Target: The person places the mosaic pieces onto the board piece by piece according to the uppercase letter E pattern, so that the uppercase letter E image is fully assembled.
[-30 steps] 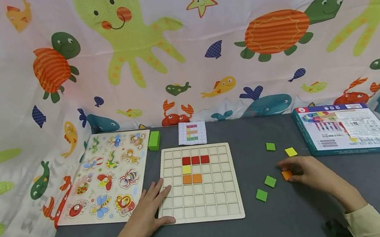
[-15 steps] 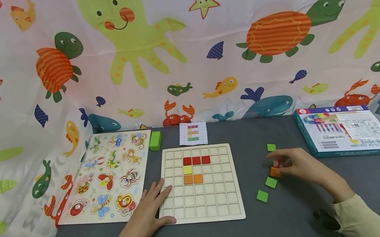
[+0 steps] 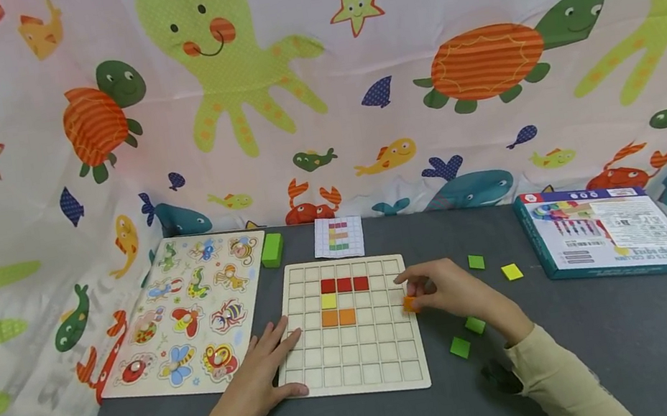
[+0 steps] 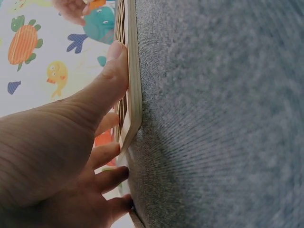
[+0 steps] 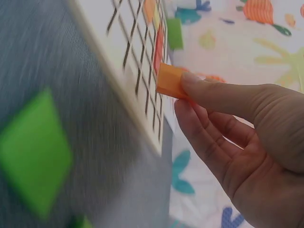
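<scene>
Between thumb and fingers, my right hand (image 3: pixel 444 285) pinches an orange square tile (image 5: pixel 171 80) over the right edge of a wooden grid board (image 3: pixel 389 352). Three red tiles (image 3: pixel 343 284) form a row on the board. Below their left end lies a yellow tile (image 3: pixel 329 301), then two orange tiles (image 3: pixel 338 318) side by side. My left hand (image 3: pixel 258 373) rests at the board's left edge with fingers spread; in the left wrist view its thumb (image 4: pixel 111 76) lies along the board's side.
Several green tiles (image 3: pixel 460 347) and one yellow tile (image 3: pixel 512 272) lie right of the board. A pattern card (image 3: pixel 338 238) and a green block (image 3: pixel 272 250) stand behind it. An insect picture board (image 3: pixel 162 322) is at left, a flat box (image 3: pixel 605 230) at right.
My right hand has carried the orange tile leftward from beside the loose tiles to the board's right edge. The left hand has stayed in place.
</scene>
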Available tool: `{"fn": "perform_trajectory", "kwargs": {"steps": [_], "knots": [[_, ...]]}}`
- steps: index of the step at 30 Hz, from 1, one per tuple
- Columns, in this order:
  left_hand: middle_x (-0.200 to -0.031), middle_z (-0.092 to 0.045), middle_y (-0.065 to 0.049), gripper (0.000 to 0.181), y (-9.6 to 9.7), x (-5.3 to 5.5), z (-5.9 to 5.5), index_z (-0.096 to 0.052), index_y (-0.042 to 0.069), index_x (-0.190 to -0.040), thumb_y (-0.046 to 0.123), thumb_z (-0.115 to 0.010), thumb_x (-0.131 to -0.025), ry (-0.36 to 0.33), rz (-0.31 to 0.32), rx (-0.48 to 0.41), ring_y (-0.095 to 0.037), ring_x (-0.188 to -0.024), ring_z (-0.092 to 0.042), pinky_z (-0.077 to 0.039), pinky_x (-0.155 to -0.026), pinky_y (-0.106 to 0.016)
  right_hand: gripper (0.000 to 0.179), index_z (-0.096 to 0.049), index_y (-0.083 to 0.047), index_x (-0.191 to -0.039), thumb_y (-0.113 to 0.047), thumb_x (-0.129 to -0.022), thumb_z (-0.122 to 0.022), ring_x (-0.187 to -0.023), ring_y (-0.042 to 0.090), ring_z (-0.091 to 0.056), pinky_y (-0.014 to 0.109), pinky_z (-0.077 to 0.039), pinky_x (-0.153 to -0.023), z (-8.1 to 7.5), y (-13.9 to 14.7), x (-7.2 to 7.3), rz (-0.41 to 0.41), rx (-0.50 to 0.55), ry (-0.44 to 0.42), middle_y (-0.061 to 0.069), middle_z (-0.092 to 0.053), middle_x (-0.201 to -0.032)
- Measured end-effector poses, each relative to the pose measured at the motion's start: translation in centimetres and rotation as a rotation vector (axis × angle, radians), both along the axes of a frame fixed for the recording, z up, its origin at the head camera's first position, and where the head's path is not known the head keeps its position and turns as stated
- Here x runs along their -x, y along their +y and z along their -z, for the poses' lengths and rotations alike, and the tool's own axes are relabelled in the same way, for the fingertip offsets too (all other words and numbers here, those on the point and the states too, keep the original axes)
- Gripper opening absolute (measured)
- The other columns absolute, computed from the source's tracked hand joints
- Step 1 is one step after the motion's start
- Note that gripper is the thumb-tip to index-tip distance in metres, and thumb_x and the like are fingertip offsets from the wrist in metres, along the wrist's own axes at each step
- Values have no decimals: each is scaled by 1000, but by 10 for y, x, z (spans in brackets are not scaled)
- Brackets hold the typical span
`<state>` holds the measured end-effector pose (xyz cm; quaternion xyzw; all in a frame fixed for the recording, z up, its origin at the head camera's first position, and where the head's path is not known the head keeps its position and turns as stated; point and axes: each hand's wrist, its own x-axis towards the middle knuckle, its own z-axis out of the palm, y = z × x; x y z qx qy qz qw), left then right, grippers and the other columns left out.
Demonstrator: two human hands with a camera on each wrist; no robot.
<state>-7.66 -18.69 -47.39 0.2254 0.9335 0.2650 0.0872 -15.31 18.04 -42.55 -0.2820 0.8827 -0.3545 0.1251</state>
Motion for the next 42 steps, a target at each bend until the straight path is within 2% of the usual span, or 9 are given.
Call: {"fn": "perform_trajectory", "kwargs": {"steps": [5, 9, 16, 22, 27, 35, 38, 42], "knots": [[-159, -26, -17, 88, 0, -1, 0, -45, 10, -148, 41, -81, -73, 12, -6, -12, -43, -145, -20, -16, -115, -63, 35, -67, -1, -119, -4, -85, -75, -78, 11, -56, 27, -54, -69, 6, -27, 2, -52, 54, -13, -2, -63, -86], [-159, -26, -16, 88, 1, -2, 0, -45, 10, -148, 41, -81, -73, 11, -8, -11, -43, -145, -20, -16, -115, -63, 33, -68, -2, -117, -2, -85, -74, -81, 12, -56, 26, -55, -72, 12, -43, 6, -64, 80, -3, -1, -64, -87], [-160, -24, -14, 88, 1, -1, 0, -44, 12, -149, 42, -81, -74, -3, -11, -4, -41, -146, -18, -14, -116, -61, 32, -69, -1, -115, 1, -84, -74, -79, 11, -57, 25, -54, -71, 21, -60, 14, -84, 102, 11, 1, -65, -86], [-161, -23, -14, 89, 0, -1, 3, -44, 12, -149, 43, -81, -74, -10, -12, 0, -40, -147, -17, -13, -117, -60, 30, -69, 0, -114, 1, -85, -74, -79, 11, -59, 24, -53, -72, 25, -69, 15, -79, 74, -20, 0, -66, -86], [-161, -23, -14, 89, 0, 0, 3, -44, 12, -149, 43, -81, -74, -5, -11, -4, -40, -146, -18, -14, -117, -61, 27, -69, -1, -112, 2, -85, -73, -80, 12, -60, 24, -53, -70, 26, -74, 14, -60, 25, -29, 2, -67, -88], [-161, -22, -14, 90, 0, 0, 3, -43, 12, -149, 44, -80, -74, -7, -10, -5, -40, -147, -18, -14, -117, -61, 27, -69, 0, -113, 1, -86, -72, -82, 14, -60, 26, -54, -73, 25, -75, 13, -63, -6, 3, 4, -67, -89], [-161, -22, -14, 90, 0, 0, 3, -42, 13, -150, 44, -80, -75, -5, 1, -7, -40, -147, -17, -14, -117, -60, 28, -69, -1, -116, -1, -88, -71, -84, 12, -60, 28, -55, -77, 22, -68, 12, -44, 0, -7, 3, -67, -90], [-161, -21, -13, 89, -2, 0, 2, -41, 13, -150, 44, -79, -76, -7, 8, -2, -39, -147, -17, -14, -117, -60, 30, -68, -3, -119, -3, -89, -70, -89, 15, -62, 35, -56, -80, 14, -47, 10, 30, 12, 5, 5, -69, -97]]}}
